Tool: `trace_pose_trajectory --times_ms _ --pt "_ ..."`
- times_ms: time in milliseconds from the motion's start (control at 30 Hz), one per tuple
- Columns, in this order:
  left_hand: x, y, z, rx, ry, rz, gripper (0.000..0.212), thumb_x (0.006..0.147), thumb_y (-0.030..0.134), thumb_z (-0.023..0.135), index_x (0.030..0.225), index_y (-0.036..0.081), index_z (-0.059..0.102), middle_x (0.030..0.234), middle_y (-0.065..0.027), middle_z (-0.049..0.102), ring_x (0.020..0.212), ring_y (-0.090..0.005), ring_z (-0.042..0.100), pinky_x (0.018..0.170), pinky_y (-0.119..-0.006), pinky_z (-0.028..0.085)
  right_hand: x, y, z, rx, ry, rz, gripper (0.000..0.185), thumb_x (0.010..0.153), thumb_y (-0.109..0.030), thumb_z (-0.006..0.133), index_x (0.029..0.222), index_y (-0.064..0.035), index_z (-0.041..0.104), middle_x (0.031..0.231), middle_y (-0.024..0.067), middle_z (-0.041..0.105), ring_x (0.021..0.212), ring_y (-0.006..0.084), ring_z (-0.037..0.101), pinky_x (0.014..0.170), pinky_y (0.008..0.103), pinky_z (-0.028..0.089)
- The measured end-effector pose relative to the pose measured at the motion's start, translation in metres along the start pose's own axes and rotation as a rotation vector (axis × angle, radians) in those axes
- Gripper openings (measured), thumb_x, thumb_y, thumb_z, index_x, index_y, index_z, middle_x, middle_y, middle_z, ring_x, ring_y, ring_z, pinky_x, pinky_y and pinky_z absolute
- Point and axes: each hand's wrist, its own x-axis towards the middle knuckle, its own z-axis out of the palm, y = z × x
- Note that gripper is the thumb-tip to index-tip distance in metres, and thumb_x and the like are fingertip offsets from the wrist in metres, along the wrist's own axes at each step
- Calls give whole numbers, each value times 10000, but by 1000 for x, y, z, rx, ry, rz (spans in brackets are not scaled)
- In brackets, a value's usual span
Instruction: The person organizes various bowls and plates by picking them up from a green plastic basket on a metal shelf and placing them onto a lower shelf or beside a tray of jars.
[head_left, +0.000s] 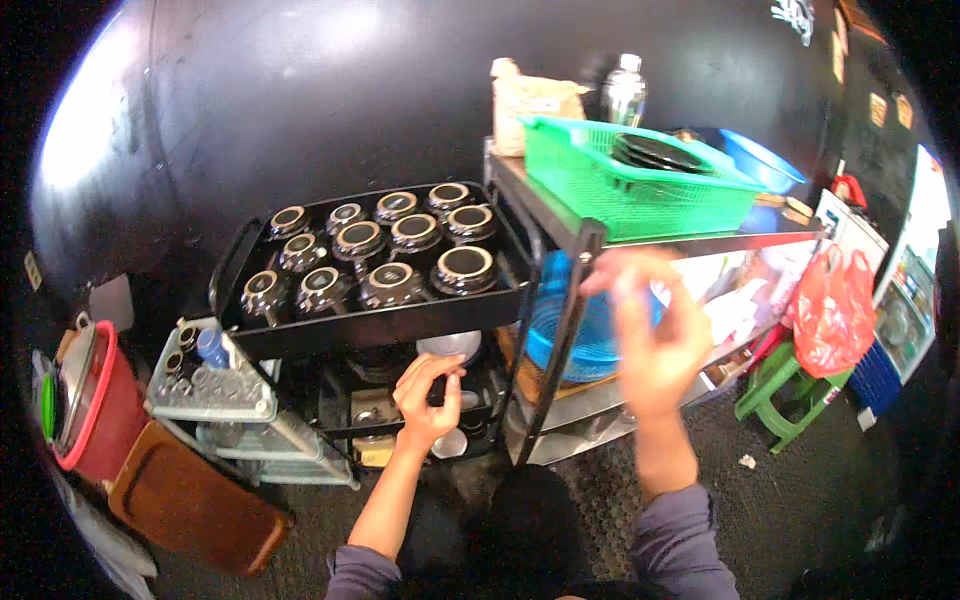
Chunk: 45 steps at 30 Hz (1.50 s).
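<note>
My left hand (427, 397) is raised before the lower level of a black trolley, its fingers curled with a gap to the thumb and nothing in them. Blurred, my right hand (660, 337) hangs in front of a metal-framed shelf unit (555, 360), fingers apart and holding nothing. On the trolley's black top tray (382, 319), several glossy dark cups (322, 289) stand upside down in rows, pale foot rings upward. A green plastic basket (600, 195) on the shelf's top holds black plates (660, 152). Blue plastic baskets (574, 330) sit on the shelf below, partly behind my right hand.
A paper bag (536, 101) and a metal shaker (625, 90) stand behind the basket, near a blue bowl (761, 161). At right, a red plastic bag (832, 315) hangs over a green stool (787, 405). A small rack (214, 409), pink tub (112, 405) and brown tray (195, 499) are at left.
</note>
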Motion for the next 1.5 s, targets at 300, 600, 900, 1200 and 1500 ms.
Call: trace_pose_trajectory --times_ms 300,600,900,1200,1500 --pt "130 73 102 -105 -127 176 516 764 75 717 1258 36 573 1172 -174 588 1112 -336 555 961 -430 438 187 122 -112 -702 -577 77 486 778 -358 742 1141 -41 678 1184 162 627 1105 259 591 930 368 463" --pt "135 66 107 -126 -47 151 393 766 -35 698 1149 28 642 1041 -148 589 1035 -307 630 849 -383 517 189 148 -107 -606 -881 445 289 846 -254 709 997 -8 725 856 107 727 809 131 641 772 314 501" --pt "135 68 109 -174 -11 101 378 725 -18 736 1095 40 689 989 -140 623 1006 -281 636 862 -367 510 171 140 -103 -678 -106 65 242 908 -219 603 984 -1 674 859 236 667 859 371 671 764 401 501" --pt "119 66 109 -138 -120 109 576 801 -17 643 1353 84 516 1293 -177 509 1162 -344 539 962 -416 461 123 53 -61 -407 328 -431 115 878 15 602 961 -6 679 928 89 658 936 213 594 862 322 455" --pt "-18 -15 21 57 -634 63 602 744 110 682 1322 87 514 1421 -183 433 1345 -353 381 1110 -452 344 -61 -10 -5 -256 12 -501 229 879 -340 606 1000 -146 622 1104 67 635 1011 279 563 874 405 477"
